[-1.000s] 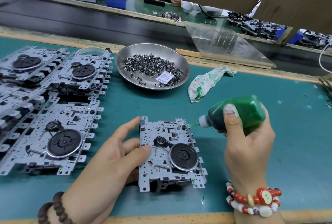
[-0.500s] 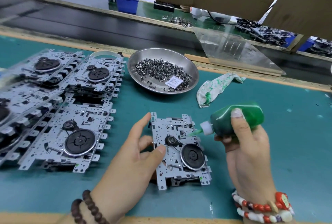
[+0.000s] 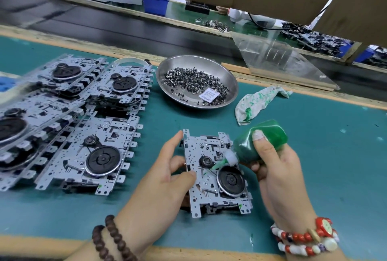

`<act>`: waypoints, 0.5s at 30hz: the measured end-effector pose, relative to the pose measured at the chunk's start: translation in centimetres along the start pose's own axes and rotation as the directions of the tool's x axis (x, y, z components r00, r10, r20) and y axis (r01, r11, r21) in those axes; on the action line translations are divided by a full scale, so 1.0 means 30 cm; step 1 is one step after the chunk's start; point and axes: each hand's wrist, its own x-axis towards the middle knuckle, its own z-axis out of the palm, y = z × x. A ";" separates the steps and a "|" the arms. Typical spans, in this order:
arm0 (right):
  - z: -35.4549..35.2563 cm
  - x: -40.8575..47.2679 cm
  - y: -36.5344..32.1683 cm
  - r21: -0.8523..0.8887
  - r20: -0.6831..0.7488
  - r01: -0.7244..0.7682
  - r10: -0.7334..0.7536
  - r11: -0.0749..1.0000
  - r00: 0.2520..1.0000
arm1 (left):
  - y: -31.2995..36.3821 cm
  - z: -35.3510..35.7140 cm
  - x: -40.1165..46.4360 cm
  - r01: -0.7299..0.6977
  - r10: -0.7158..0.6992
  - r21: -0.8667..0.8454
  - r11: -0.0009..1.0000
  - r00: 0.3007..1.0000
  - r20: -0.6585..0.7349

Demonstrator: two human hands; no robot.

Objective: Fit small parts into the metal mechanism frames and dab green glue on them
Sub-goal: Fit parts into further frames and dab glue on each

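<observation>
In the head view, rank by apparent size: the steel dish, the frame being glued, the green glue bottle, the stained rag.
1. Steel dish
2. Frame being glued, close behind; nearer the camera, so unsure
3. Stained rag and green glue bottle look alike

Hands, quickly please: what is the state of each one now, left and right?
Left hand: open, fingers steadying the metal frame on the mat.
Right hand: closed around the green glue bottle, nozzle tip over the frame.

Frame (image 3: 211, 168) flat on bench, flywheel up; tilted green glue bottle (image 3: 259, 141) nozzle on its centre.
</observation>
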 end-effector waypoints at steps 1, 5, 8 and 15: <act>0.000 0.000 0.000 -0.005 0.003 -0.004 0.004 1.000 1.000 | 0.000 0.000 -0.001 0.000 0.000 0.003 1.000 1.000 0.001; 0.001 -0.002 0.002 -0.051 0.030 0.010 -0.008 0.999 1.000 | 0.005 0.002 -0.002 -0.005 0.005 0.008 1.000 1.000 0.007; 0.002 0.001 0.006 -0.067 0.024 0.004 -0.002 0.998 1.000 | 0.009 0.001 -0.003 0.003 -0.003 0.027 1.000 1.000 -0.010; 0.002 -0.001 0.005 -0.070 0.016 0.006 -0.005 0.997 1.000 | 0.002 -0.004 -0.002 0.015 -0.015 0.038 0.999 1.000 -0.002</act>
